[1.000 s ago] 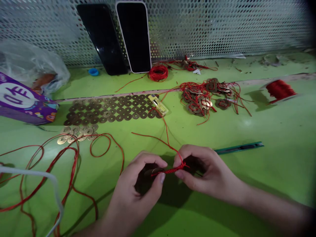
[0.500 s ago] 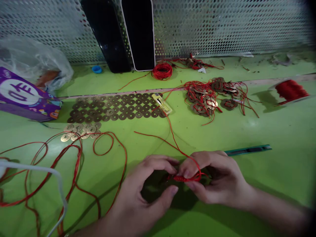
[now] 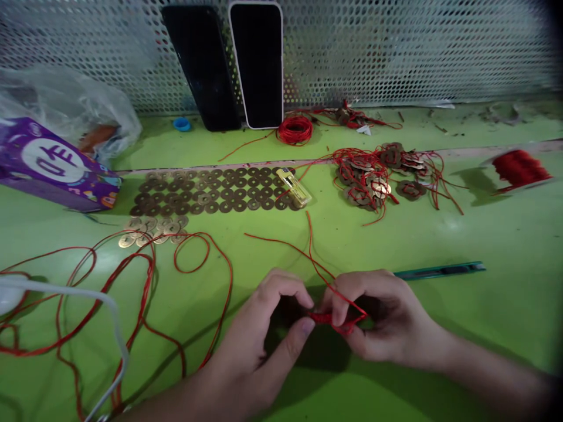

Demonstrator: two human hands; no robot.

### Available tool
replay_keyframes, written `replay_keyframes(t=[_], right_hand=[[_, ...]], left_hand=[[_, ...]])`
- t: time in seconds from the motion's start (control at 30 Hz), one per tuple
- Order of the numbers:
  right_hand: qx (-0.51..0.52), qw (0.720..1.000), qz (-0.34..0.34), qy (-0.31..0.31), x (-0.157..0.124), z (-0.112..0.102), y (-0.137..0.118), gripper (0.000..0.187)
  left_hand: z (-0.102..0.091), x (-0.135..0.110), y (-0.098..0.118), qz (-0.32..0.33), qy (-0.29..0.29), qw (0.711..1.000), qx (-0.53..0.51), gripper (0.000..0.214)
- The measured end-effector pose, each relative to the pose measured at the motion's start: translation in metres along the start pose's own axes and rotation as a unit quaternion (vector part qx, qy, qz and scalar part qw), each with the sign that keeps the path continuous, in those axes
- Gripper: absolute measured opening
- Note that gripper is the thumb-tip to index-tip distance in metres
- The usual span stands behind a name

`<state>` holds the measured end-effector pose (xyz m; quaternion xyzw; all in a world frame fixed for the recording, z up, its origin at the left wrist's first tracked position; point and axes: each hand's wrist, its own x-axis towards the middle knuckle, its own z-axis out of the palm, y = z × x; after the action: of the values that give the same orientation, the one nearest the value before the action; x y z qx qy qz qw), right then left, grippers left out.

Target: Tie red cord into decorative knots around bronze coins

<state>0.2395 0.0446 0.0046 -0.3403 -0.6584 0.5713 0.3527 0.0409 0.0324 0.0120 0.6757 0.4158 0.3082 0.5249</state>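
Observation:
Between my hands is a short braided piece of red cord (image 3: 324,318), low over the green table. My left hand (image 3: 275,328) pinches its left end between thumb and forefinger. My right hand (image 3: 382,316) is closed on the braid's right part, where the cord bends in a small loop by the thumb. Two loose red cord ends (image 3: 288,243) run from the right fingers up and left across the table. Whether a coin sits inside the braid is hidden by my fingers. A green utility knife (image 3: 442,271) lies just beyond my right hand.
Rows of holed coins (image 3: 226,193) lie ahead, with a yellow needle pack (image 3: 295,186) on their right end. Coins tied with red cord (image 3: 365,176) form a pile. A red spool (image 3: 521,170), purple box (image 3: 61,167), loose cords (image 3: 147,281), white cable (image 3: 105,302) and two phones (image 3: 257,67) surround them.
The left thumb has closed up to the forefinger on the braid. The cord loop at my right hand has drawn smaller, and one loose end has pulled nearer. The view has shifted slightly.

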Motion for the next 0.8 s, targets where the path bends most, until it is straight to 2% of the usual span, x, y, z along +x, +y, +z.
replay_keyframes(t=[0.07,0.23,0.4,0.8], right_hand=[[0.007,1.0,0.018,0.007,0.0002,0.0003,-0.0009,0.024],[0.01,1.0,0.009,0.004,0.0008,-0.0007,-0.002,0.019],[-0.009,0.999,0.045,-0.004,0.0004,-0.0009,-0.0037,0.011],[0.026,0.998,0.06,0.009,0.0021,0.0016,-0.0038,0.015]], left_hand=[[0.0007,0.0012,0.0007,0.016,0.014,1.0,0.011,0.018],[0.0018,0.0021,0.0036,0.051,0.047,0.998,0.016,0.024],[0.001,0.0011,0.0032,0.063,0.037,0.997,0.031,0.029],[0.0012,0.0036,0.0043,0.069,0.059,0.996,0.025,0.029]])
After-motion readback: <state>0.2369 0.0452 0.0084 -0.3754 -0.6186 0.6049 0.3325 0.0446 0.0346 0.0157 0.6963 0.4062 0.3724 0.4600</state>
